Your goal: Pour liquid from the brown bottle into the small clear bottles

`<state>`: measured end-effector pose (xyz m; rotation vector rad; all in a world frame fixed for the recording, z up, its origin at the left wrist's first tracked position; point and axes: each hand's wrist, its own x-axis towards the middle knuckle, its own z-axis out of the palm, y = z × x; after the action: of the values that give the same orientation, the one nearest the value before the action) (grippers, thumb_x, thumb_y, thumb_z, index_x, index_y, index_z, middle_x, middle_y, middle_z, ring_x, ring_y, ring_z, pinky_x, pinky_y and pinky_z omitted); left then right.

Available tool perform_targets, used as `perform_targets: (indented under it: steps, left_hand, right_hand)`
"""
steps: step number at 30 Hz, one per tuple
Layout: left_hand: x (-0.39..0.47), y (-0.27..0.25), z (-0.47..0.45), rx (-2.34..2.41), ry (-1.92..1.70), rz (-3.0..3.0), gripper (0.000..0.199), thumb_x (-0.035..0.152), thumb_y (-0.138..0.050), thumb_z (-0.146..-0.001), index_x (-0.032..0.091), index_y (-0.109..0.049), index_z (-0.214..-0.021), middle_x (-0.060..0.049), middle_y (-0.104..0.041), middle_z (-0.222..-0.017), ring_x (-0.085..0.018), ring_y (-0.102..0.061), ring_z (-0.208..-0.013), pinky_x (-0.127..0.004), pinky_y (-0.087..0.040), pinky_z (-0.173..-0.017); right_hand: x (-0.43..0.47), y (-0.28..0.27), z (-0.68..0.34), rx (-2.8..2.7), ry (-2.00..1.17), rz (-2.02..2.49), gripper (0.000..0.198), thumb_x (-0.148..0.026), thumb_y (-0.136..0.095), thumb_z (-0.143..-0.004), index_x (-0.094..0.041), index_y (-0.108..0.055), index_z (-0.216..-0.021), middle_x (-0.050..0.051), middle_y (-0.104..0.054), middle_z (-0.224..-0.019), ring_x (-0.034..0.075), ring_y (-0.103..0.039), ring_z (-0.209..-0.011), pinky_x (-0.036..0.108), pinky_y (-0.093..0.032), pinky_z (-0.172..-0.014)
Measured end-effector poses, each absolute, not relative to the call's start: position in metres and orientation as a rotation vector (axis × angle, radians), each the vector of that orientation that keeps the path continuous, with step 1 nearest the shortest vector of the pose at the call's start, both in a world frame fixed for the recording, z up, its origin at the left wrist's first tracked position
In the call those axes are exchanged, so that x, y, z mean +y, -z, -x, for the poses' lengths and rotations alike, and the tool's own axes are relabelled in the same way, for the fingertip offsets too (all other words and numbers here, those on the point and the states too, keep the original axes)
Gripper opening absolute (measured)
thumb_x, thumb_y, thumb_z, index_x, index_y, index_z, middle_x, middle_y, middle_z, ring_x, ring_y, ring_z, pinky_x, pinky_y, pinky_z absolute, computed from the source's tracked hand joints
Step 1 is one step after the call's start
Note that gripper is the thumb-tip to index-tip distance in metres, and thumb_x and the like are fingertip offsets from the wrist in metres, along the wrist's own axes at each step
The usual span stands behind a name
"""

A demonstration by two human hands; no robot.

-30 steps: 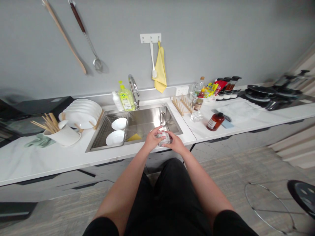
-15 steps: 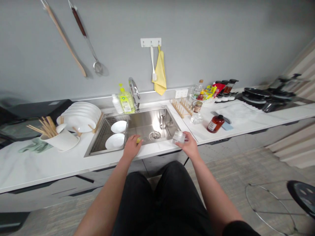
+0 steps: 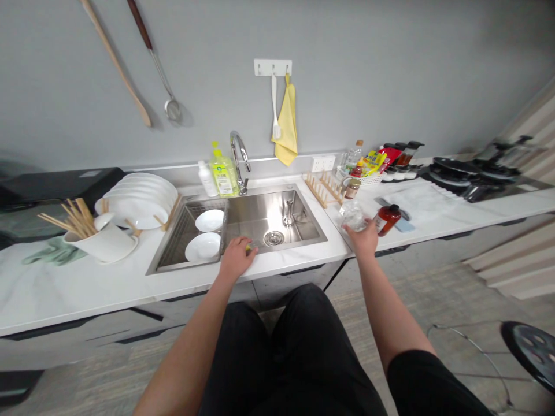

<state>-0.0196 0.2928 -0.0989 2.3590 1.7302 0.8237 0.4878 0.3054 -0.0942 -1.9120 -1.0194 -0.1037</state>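
My left hand (image 3: 237,258) is at the sink's front rim, its fingers closed round a small yellow and see-through thing (image 3: 252,247) whose kind I cannot make out. My right hand (image 3: 365,237) is over the counter right of the sink, closed on a clear container (image 3: 349,223). Right behind it stands another clear container (image 3: 352,209); the two overlap in view. A brown bottle (image 3: 387,219) with a black cap stands just right of my right hand. Beyond the containers is a small jar (image 3: 352,188) with a lid.
The steel sink (image 3: 323,236) holds a basket with two white bowls (image 3: 203,247) on its left. Plates (image 3: 134,209) and a chopstick holder (image 3: 106,245) stand further left. A wooden rack (image 3: 318,193), a basket of condiments (image 3: 370,180) and a blue sponge (image 3: 404,225) are to the right.
My right hand has moved right with the clear container, from the sink's right front corner to beside the other clear container. My left hand stays at the sink's front rim.
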Motion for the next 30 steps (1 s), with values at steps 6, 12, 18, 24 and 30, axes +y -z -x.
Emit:
perform_targets:
  steps: [6,12,18,24,30]
  left_hand:
    - [0.295,0.102,0.020,1.738,-0.847,-2.335,0.036,0.042,-0.072,-0.102,0.022,-0.081,-0.130,-0.016,-0.076,-0.144,-0.039,-0.068,-0.139,-0.054,-0.052,-0.129]
    - [0.295,0.100,0.025,1.759,-0.917,-2.213,0.029,0.041,-0.069,-0.103,0.023,-0.080,-0.122,-0.014,-0.079,-0.132,-0.035,-0.072,-0.130,-0.050,-0.055,-0.123]
    - [0.292,0.096,0.033,1.931,-0.996,-1.994,0.022,0.038,-0.064,-0.103,0.024,-0.080,-0.108,-0.011,-0.079,-0.119,-0.032,-0.075,-0.119,-0.046,-0.059,-0.111]
    - [0.294,0.095,0.033,1.939,-0.948,-1.983,0.019,0.036,-0.065,-0.101,0.024,-0.080,-0.103,-0.010,-0.081,-0.116,-0.031,-0.077,-0.114,-0.044,-0.061,-0.106]
    - [0.294,0.093,0.032,1.957,-0.921,-1.972,0.017,0.032,-0.064,-0.100,0.025,-0.080,-0.098,-0.010,-0.083,-0.114,-0.031,-0.077,-0.112,-0.044,-0.062,-0.104]
  right_hand:
    - [0.259,0.098,-0.438,-1.071,0.389,1.747,0.045,-0.057,-0.073,-0.097,-0.019,-0.067,-0.119,0.021,-0.072,-0.121,0.039,-0.068,-0.116,0.053,-0.054,-0.106]
    - [0.259,0.093,-0.338,-1.864,-0.311,1.321,0.045,-0.045,-0.064,-0.104,-0.027,-0.045,-0.069,-0.002,-0.052,-0.062,0.018,-0.050,-0.062,0.033,-0.038,-0.066]
    - [0.275,0.095,-0.292,-2.094,-0.382,1.371,0.038,-0.040,-0.075,-0.095,-0.024,-0.051,-0.070,-0.002,-0.058,-0.065,0.017,-0.049,-0.063,0.032,-0.024,-0.064]
    - [0.276,0.100,-0.306,-2.078,-0.496,1.303,0.041,-0.038,-0.072,-0.096,-0.025,-0.045,-0.069,-0.004,-0.052,-0.063,0.016,-0.048,-0.062,0.030,-0.027,-0.066]
    - [0.275,0.098,-0.304,-2.084,-0.469,1.311,0.039,-0.036,-0.075,-0.094,-0.025,-0.048,-0.068,-0.003,-0.056,-0.064,0.017,-0.049,-0.062,0.031,-0.027,-0.066]
